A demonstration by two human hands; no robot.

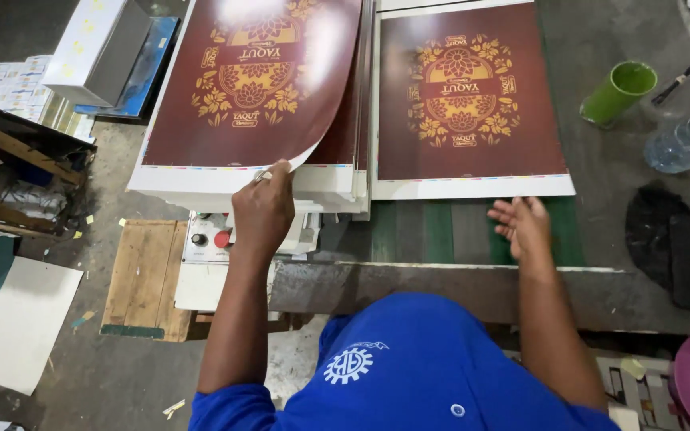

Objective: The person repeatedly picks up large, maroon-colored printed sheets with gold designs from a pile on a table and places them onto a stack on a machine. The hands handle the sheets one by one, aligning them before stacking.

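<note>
My left hand (263, 207) pinches the near corner of a glossy maroon printed sheet (257, 80) with a gold flower pattern, curling it up off a thick stack of similar sheets (321, 187). To the right, a single flat maroon printed sheet (469, 96) lies on the green table (441, 231). My right hand (525, 227) hovers open just below that sheet's near white margin, fingers spread, holding nothing.
A green cup (618, 92) and a clear plastic bottle (684, 140) lie on their sides at the right. A control panel with a red button (222, 239) sits under the stack. A wooden pallet (145, 275), white board (21, 319) and boxes (97, 48) occupy the left floor.
</note>
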